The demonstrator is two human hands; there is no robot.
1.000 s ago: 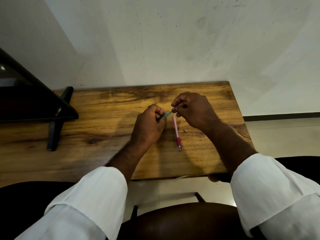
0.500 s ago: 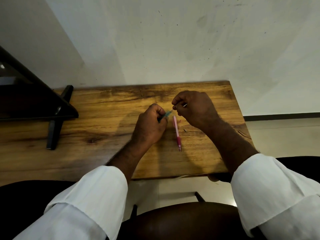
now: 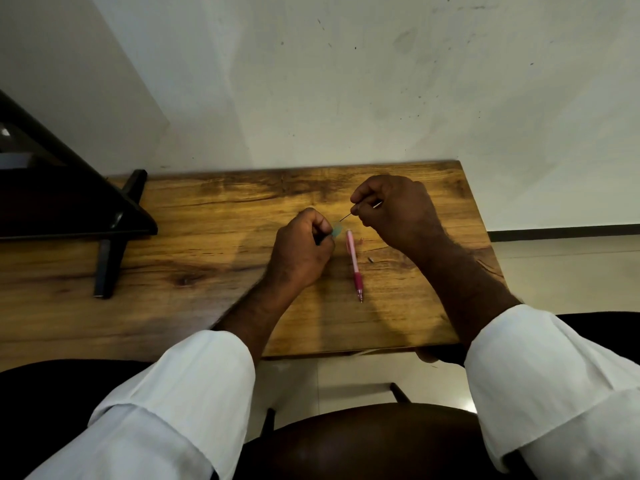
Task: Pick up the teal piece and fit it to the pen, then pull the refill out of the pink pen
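Between hands: thin rod [image 3: 346, 217], pinched by right hand [image 3: 394, 216]; left hand [image 3: 304, 247] grips teal piece [image 3: 336, 232].

Pink pen [image 3: 354, 261] on wooden table [image 3: 214, 258]; black stand [image 3: 110, 237] left; white wall [image 3: 346, 81] behind.

It looks like a plain study or office room; a small wooden desk [image 3: 214, 244] stands pushed against a bare white wall [image 3: 346, 81] that carries some marks and stains; a pink pen [image 3: 354, 261] lies on the desk; a dark stand [image 3: 110, 237] sits at its left side; a pale tiled floor [image 3: 571, 265] with a dark skirting strip [image 3: 561, 231] shows at the right.
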